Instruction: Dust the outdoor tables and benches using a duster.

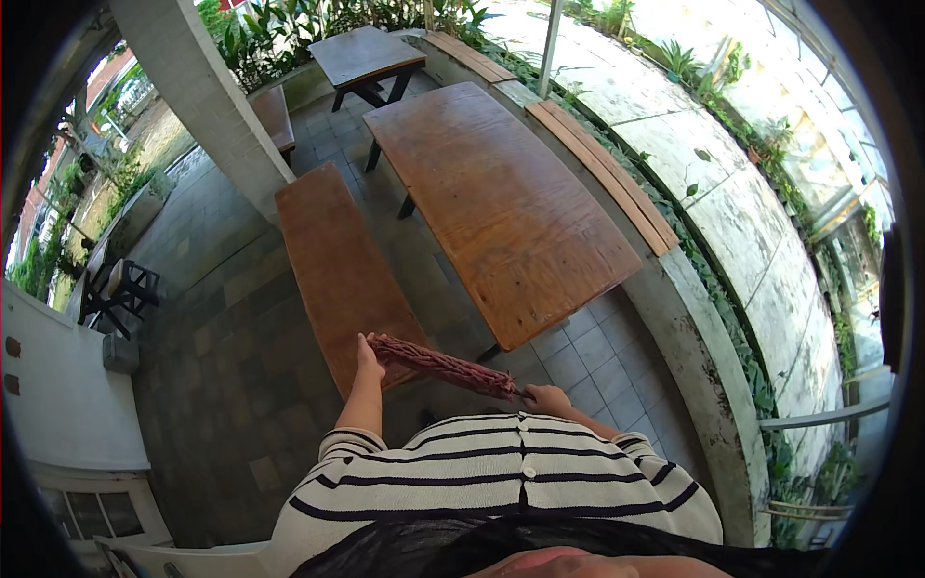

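A duster with shaggy reddish-brown strands [444,367] lies across the front of my body, tilted so that its left end is farther from me. My right hand [547,399] is closed round its short dark handle, close to my striped cardigan. At the other end, my left hand [368,355] grips the tip of the strands; some of its fingers are hidden behind them. The left half of the duster is above the near end of a brown wooden bench [340,267]. Whether it touches the bench, I cannot tell.
Right of the bench stands a long wooden table [498,209]. A low concrete wall with wooden slat seats [603,173] borders the right side. A second table [367,56] and a pale pillar [199,94] are farther back. Stools [130,285] stand at the left.
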`<action>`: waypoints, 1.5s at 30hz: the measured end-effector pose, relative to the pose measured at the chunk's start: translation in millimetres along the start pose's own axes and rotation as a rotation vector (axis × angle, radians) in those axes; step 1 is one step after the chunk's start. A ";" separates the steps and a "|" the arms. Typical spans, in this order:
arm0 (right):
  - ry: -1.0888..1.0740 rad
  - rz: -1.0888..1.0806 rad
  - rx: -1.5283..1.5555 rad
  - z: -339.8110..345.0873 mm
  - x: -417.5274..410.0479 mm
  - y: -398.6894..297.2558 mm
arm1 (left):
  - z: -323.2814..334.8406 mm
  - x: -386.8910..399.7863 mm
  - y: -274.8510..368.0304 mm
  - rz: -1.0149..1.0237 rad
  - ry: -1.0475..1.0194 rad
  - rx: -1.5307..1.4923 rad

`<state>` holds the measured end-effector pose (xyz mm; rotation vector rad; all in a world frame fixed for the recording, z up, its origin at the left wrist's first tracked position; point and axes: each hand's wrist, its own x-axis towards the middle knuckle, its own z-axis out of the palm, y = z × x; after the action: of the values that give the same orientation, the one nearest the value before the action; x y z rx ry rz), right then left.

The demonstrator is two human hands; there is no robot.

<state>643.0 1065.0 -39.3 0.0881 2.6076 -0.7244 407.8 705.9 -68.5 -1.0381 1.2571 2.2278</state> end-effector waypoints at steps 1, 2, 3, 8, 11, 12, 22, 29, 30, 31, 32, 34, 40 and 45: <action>0.001 0.014 0.004 -5.2 -8.6 13.6 | 21.7 0.6 -1.8 -0.004 -0.014 0.019; 0.025 0.027 0.078 -5.4 -18.3 29.7 | 42.9 -0.4 -5.9 0.005 -0.075 -0.004; 0.042 0.038 0.087 -9.0 -27.3 47.8 | 66.3 -1.2 -15.7 0.016 -0.138 -0.030; 0.124 0.139 0.136 -36.7 -85.8 154.7 | 181.5 -20.6 -106.6 -0.031 -0.267 -0.025; 0.140 0.247 0.089 -62.1 -122.1 216.2 | 237.5 -26.0 -180.0 -0.121 -0.297 -0.062; 0.144 0.335 0.071 -64.5 -136.6 240.7 | 267.9 -42.3 -203.6 -0.197 -0.302 -0.014; 0.203 0.576 0.184 -85.5 -207.1 375.9 | 410.9 -64.6 -320.4 -0.363 -0.604 0.406; -0.120 0.755 0.343 -64.7 -200.4 473.6 | 492.7 -69.1 -386.6 -0.432 -0.801 1.059; -0.118 0.737 0.354 -69.8 -201.7 485.8 | 507.7 -65.9 -393.8 -0.439 -0.820 1.112; -0.089 0.719 0.338 -80.9 -203.0 496.9 | 520.3 -59.4 -399.5 -0.441 -0.831 1.153; -0.100 0.716 0.350 -92.9 -202.1 508.5 | 534.7 -52.6 -406.6 -0.471 -0.841 1.151; -0.093 0.808 0.391 -105.6 -201.2 535.6 | 576.8 -48.9 -419.2 -0.504 -0.902 1.148; 0.011 0.878 0.450 -145.6 -154.0 613.7 | 706.9 -12.9 -442.1 -0.398 -0.848 1.196; 0.162 0.719 0.463 -227.4 -69.1 635.6 | 786.5 55.9 -451.5 -0.124 -0.652 0.800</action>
<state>726.7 1731.0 -138.6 1.1848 2.2306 -1.0323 328.6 1610.1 -109.9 -0.0668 1.4810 1.5064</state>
